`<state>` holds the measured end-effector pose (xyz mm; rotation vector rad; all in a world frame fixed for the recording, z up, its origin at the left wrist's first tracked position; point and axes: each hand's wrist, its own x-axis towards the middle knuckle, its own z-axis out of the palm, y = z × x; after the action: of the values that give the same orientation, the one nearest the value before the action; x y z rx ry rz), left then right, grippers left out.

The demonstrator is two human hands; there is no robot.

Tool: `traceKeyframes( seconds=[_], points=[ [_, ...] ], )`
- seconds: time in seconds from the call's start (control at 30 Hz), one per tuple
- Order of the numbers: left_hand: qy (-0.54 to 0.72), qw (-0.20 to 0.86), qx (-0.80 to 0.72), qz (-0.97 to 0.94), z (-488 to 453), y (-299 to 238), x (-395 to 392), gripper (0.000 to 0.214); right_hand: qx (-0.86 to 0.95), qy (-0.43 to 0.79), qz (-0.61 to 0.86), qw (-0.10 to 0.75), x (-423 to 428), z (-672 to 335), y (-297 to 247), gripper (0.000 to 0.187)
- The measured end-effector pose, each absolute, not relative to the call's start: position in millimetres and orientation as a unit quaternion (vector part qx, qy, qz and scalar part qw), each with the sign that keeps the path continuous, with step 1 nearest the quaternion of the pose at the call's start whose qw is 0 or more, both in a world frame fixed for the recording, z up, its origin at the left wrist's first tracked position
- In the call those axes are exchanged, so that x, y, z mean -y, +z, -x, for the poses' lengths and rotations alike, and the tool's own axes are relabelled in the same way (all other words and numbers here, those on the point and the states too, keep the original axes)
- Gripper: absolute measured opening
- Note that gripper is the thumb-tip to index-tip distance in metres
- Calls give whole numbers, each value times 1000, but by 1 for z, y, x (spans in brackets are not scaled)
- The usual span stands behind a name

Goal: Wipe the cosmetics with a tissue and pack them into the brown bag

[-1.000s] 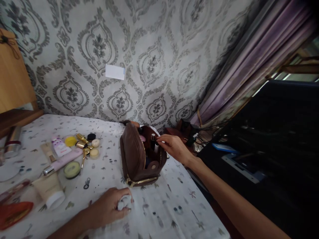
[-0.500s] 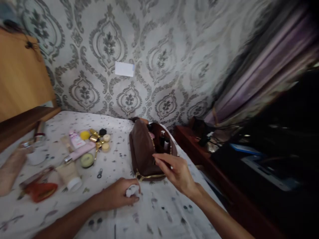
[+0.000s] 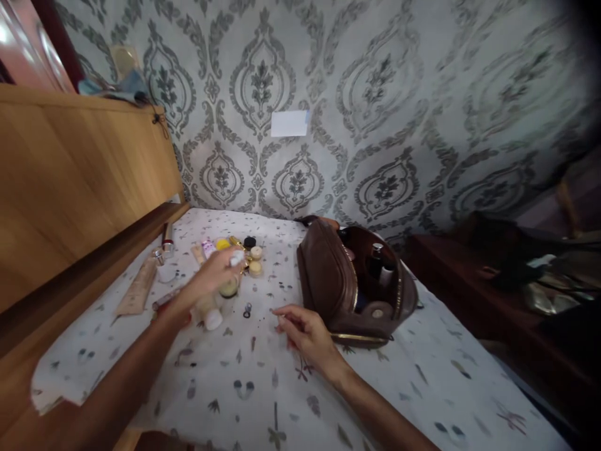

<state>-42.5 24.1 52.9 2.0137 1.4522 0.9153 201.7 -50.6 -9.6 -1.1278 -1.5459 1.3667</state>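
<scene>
My left hand [image 3: 213, 275] hovers over a cluster of cosmetics, its fingers closed on a small white crumpled thing [image 3: 236, 257]. My right hand [image 3: 303, 330] rests low over the patterned tablecloth [image 3: 263, 388], fingers loosely curled with nothing visible in them, just left of the open brown toiletry bag [image 3: 333, 282]. Small dark bottles [image 3: 378, 260] stand inside the bag. Below my left hand lie small round jars [image 3: 255, 260], a yellow lid [image 3: 222, 244], a cream tube [image 3: 209, 313] and a beige tube [image 3: 138, 291].
A wooden headboard-like panel [image 3: 79, 181] runs along the left. Patterned wallpaper [image 3: 375, 113] with a white paper slip [image 3: 288, 123] is behind. A dark wooden surface with clutter [image 3: 516, 269] lies at the right. A small metal ring [image 3: 246, 309] sits on the cloth.
The view swung left. My left hand lifted from the cloth with the white thing and moved over the cosmetics. My right hand left the bag's opening and dropped to the cloth beside it.
</scene>
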Motion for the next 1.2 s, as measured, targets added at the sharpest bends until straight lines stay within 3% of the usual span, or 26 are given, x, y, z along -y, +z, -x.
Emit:
traceKeyframes(
  seconds=[0.2, 0.37, 0.53, 0.73, 0.9, 1.2],
  points=[
    [194, 96, -715, -664, 117, 53, -68, 15, 451, 680, 417, 401, 49, -171, -19, 41],
    [104, 86, -762, -633, 121, 24, -74, 30, 431, 690, 401, 421, 49, -172, -25, 41],
    [88, 105, -792, -595, 117, 15, -78, 35, 449, 690, 394, 409, 51, -177, -30, 42],
    [168, 145, -808, -546, 120, 42, -68, 31, 464, 685, 390, 405, 54, -177, -32, 41],
    [334, 216, -750, -528, 94, 63, -46, 48, 460, 691, 364, 424, 56, -178, -30, 43],
    [465, 412, -532, -576, -26, 25, 21, 48, 396, 736, 291, 465, 60, -175, -24, 58]
  ],
)
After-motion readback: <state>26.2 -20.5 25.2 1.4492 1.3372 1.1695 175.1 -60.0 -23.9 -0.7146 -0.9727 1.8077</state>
